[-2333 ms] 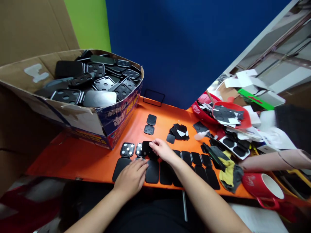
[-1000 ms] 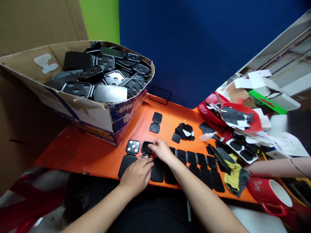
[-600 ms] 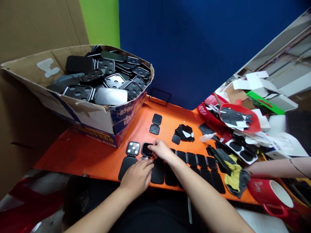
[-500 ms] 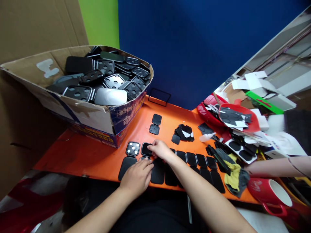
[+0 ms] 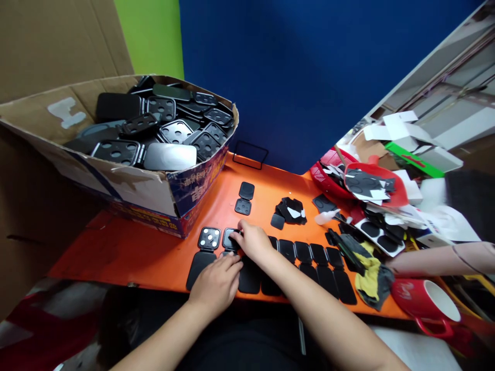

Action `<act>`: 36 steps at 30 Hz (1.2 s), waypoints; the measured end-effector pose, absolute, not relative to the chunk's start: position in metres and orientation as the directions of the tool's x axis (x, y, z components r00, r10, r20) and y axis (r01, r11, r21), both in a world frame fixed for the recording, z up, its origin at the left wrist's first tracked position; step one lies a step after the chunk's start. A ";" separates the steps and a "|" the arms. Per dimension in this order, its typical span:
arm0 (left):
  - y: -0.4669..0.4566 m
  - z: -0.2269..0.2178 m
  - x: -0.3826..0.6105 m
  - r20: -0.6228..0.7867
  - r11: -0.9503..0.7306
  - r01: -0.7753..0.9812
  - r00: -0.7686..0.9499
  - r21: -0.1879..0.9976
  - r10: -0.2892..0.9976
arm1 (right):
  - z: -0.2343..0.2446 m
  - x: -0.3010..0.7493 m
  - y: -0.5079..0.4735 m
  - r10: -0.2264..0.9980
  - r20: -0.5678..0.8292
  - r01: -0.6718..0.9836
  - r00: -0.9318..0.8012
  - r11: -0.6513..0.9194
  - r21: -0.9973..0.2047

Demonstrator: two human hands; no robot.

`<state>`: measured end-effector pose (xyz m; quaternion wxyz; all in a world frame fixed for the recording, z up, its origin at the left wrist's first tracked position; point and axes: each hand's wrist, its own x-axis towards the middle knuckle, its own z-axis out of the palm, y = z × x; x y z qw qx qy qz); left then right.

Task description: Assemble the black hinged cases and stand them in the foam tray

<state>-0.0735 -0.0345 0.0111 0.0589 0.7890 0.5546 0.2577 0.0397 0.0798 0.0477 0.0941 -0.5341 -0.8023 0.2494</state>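
Roughly eight open black cases (image 5: 302, 252) lie in one row along the near edge of the orange table (image 5: 127, 247) (the hands cover a few, so the count is loose). One lone case (image 5: 243, 198) lies farther off. The left hand (image 5: 216, 283) rests flat, fingers together, on the near half of the second case (image 5: 227, 240) from the left. The right hand (image 5: 253, 242) arches over its far half, fingertips bunched and pressing down.
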 end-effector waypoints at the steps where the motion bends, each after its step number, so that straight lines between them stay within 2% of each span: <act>1: -0.034 0.012 -0.074 0.332 -0.379 0.847 0.259 0.373 0.907 | 0.048 0.043 0.072 0.880 -0.064 0.774 -0.471 0.378 -0.508; 3: -0.034 0.012 -0.074 0.318 -0.384 0.851 0.275 0.359 0.907 | 0.046 0.052 0.056 0.801 0.021 0.671 -0.599 0.516 -0.532; 5: -0.034 0.012 -0.075 0.312 -0.387 0.856 0.285 0.344 0.906 | 0.042 0.061 0.045 0.731 0.038 0.596 -0.682 0.584 -0.552; 8: -0.034 0.012 -0.075 0.308 -0.389 0.857 0.291 0.336 0.906 | 0.035 0.067 0.042 0.700 0.023 0.592 -0.714 0.620 -0.515; 12: -0.034 0.013 -0.076 0.311 -0.409 0.855 0.314 0.319 0.897 | 0.031 0.061 0.049 0.687 0.079 0.592 -0.722 0.673 -0.444; 16: -0.032 0.014 -0.076 0.337 -0.435 0.844 0.330 0.314 0.882 | 0.039 0.062 0.060 0.734 0.077 0.618 -0.675 0.619 -0.485; 18: -0.032 0.014 -0.078 0.341 -0.435 0.833 0.322 0.341 0.883 | 0.046 0.077 0.073 0.800 0.079 0.684 -0.595 0.555 -0.473; 20: -0.034 0.015 -0.084 0.343 -0.431 0.819 0.308 0.379 0.887 | 0.051 0.100 0.092 0.893 0.094 0.813 -0.441 0.442 -0.380; 22: -0.038 0.015 -0.094 0.358 -0.411 0.814 0.270 0.411 0.894 | 0.054 0.125 0.110 0.948 0.053 0.918 -0.313 0.317 -0.238; 25: -0.046 0.015 -0.116 0.392 -0.356 0.834 0.186 0.422 0.901 | 0.052 0.151 0.129 0.953 -0.048 0.948 -0.298 0.290 -0.129; 29: -0.054 0.018 -0.142 0.397 -0.315 0.868 0.154 0.383 0.905 | 0.053 0.156 0.139 0.950 -0.087 0.946 -0.300 0.284 -0.158; 33: -0.052 0.019 -0.151 0.397 -0.315 0.879 0.162 0.358 0.903 | 0.070 0.149 0.137 0.945 -0.195 0.952 -0.263 0.222 -0.211; 36: -0.049 0.014 -0.150 0.391 -0.324 0.874 0.173 0.363 0.904 | 0.085 0.133 0.121 0.933 -0.139 0.898 -0.333 0.268 -0.349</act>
